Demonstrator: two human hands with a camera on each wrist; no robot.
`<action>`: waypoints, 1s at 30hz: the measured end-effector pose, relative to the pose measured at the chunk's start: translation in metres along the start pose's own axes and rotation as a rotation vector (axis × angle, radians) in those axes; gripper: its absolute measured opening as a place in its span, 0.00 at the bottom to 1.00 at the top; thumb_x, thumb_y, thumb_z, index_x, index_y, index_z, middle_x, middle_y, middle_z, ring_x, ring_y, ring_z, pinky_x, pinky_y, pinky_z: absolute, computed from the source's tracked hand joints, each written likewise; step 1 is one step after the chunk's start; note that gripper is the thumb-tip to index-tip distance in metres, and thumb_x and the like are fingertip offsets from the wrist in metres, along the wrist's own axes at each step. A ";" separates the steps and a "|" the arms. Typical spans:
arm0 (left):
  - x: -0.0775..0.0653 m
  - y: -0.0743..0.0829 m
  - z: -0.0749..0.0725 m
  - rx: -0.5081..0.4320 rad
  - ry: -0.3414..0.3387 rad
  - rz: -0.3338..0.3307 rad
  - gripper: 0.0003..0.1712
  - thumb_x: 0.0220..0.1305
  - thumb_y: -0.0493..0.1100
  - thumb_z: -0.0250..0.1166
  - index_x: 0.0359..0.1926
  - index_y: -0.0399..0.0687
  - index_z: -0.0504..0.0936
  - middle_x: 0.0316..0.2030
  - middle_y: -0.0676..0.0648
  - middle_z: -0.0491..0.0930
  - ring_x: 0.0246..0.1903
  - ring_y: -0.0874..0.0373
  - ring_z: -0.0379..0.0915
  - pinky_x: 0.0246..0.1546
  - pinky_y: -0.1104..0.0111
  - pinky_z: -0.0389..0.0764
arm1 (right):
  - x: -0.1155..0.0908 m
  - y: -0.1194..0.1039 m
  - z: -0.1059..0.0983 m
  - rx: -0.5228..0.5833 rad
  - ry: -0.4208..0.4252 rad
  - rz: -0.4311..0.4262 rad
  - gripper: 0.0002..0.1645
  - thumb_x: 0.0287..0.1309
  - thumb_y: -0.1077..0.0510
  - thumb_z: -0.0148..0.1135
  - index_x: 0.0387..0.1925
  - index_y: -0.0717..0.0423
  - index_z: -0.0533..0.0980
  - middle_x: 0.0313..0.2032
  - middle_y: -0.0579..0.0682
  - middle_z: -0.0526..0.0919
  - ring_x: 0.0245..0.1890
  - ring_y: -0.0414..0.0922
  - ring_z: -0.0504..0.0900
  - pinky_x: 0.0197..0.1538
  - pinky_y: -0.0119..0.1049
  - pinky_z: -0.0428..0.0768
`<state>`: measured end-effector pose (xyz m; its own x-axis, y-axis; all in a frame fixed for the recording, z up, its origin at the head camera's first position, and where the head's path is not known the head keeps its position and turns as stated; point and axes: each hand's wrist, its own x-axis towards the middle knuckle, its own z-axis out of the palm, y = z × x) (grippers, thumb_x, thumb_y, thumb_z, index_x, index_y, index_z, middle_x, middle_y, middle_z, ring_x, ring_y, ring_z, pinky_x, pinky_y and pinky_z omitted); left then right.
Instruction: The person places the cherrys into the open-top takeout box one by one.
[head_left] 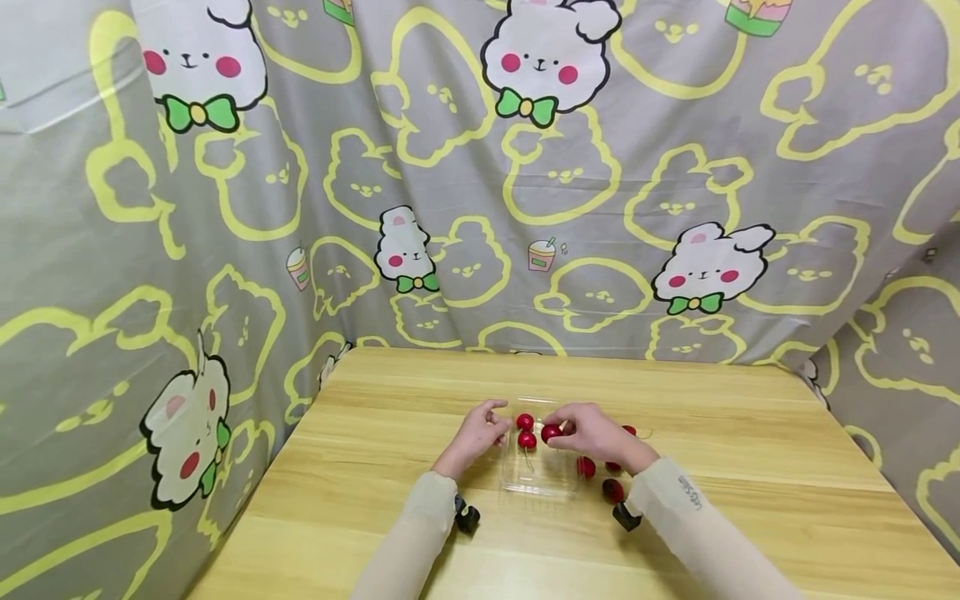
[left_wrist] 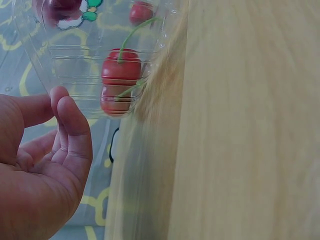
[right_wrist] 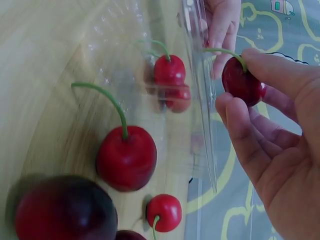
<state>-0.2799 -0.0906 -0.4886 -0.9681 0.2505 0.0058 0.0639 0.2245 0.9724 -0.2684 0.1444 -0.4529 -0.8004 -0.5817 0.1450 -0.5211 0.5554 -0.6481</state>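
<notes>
A grey curtain (head_left: 45, 275) with yellow outlines and white rabbits is hanging at the left and behind the wooden desk (head_left: 375, 467). A pale left sleeve (head_left: 408, 529) is reaching in from the near side, a black device (head_left: 467, 517) sitting at its cuff. The left hand (head_left: 477, 432) is keeping its fingertips at the left rim of a clear plastic box (head_left: 543, 481); whether they are pinching it I cannot tell. Inside the box, two red cherries (head_left: 527, 440) are lying against each other, green stems showing. Just right of them, the right hand (head_left: 594, 429) is pinching a dark red cherry (head_left: 551, 433) between thumb and fingers, holding it above the box. Farther right, four loose cherries (head_left: 612, 491) are resting on the desk, and a pale right sleeve (head_left: 705, 525) with dark lettering is extending beyond them
</notes>
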 end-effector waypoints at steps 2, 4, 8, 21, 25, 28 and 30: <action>0.001 0.000 0.000 -0.005 0.002 0.007 0.27 0.64 0.30 0.59 0.63 0.27 0.64 0.29 0.41 0.72 0.21 0.59 0.73 0.26 0.66 0.81 | 0.001 -0.002 0.002 -0.018 -0.003 0.005 0.20 0.56 0.54 0.67 0.49 0.59 0.80 0.40 0.46 0.82 0.29 0.38 0.75 0.33 0.31 0.77; 0.001 0.000 0.000 0.007 0.006 0.006 0.27 0.63 0.30 0.59 0.63 0.27 0.64 0.29 0.41 0.72 0.21 0.59 0.73 0.25 0.67 0.81 | 0.003 -0.003 0.003 -0.030 -0.006 0.013 0.20 0.56 0.55 0.67 0.49 0.59 0.80 0.41 0.47 0.82 0.29 0.37 0.75 0.32 0.31 0.77; 0.008 -0.012 0.000 -0.004 0.011 -0.014 0.28 0.64 0.33 0.60 0.64 0.32 0.65 0.29 0.45 0.72 0.21 0.60 0.73 0.25 0.70 0.80 | 0.006 -0.005 0.007 -0.029 -0.006 0.015 0.19 0.55 0.60 0.66 0.49 0.61 0.79 0.42 0.50 0.81 0.31 0.39 0.77 0.32 0.31 0.78; 0.007 -0.011 0.000 -0.005 0.002 -0.027 0.28 0.64 0.33 0.59 0.64 0.32 0.64 0.29 0.46 0.72 0.22 0.60 0.72 0.25 0.71 0.79 | 0.010 0.006 0.022 -0.035 -0.013 0.021 0.18 0.52 0.59 0.69 0.46 0.59 0.81 0.40 0.47 0.82 0.35 0.43 0.79 0.36 0.34 0.79; 0.008 -0.012 0.000 -0.010 0.005 -0.030 0.28 0.64 0.33 0.59 0.64 0.32 0.64 0.29 0.45 0.73 0.22 0.60 0.72 0.25 0.71 0.79 | 0.012 0.006 0.026 -0.046 -0.022 0.020 0.19 0.51 0.58 0.70 0.45 0.60 0.81 0.37 0.47 0.82 0.34 0.41 0.80 0.37 0.34 0.80; 0.008 -0.013 0.000 -0.004 0.007 -0.032 0.28 0.64 0.33 0.60 0.64 0.33 0.65 0.29 0.45 0.73 0.21 0.60 0.72 0.25 0.71 0.79 | 0.014 0.004 0.030 -0.053 -0.025 0.014 0.17 0.50 0.59 0.71 0.43 0.61 0.81 0.35 0.47 0.83 0.32 0.40 0.80 0.35 0.33 0.80; 0.008 -0.014 0.000 0.000 0.007 -0.032 0.28 0.64 0.34 0.60 0.64 0.33 0.65 0.29 0.45 0.72 0.21 0.60 0.72 0.24 0.72 0.79 | 0.015 0.003 0.032 -0.064 -0.031 0.022 0.16 0.50 0.59 0.71 0.42 0.60 0.82 0.35 0.47 0.82 0.32 0.39 0.80 0.34 0.32 0.80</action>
<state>-0.2890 -0.0916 -0.5018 -0.9712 0.2369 -0.0239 0.0327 0.2321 0.9721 -0.2729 0.1185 -0.4769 -0.8027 -0.5866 0.1072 -0.5221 0.6046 -0.6015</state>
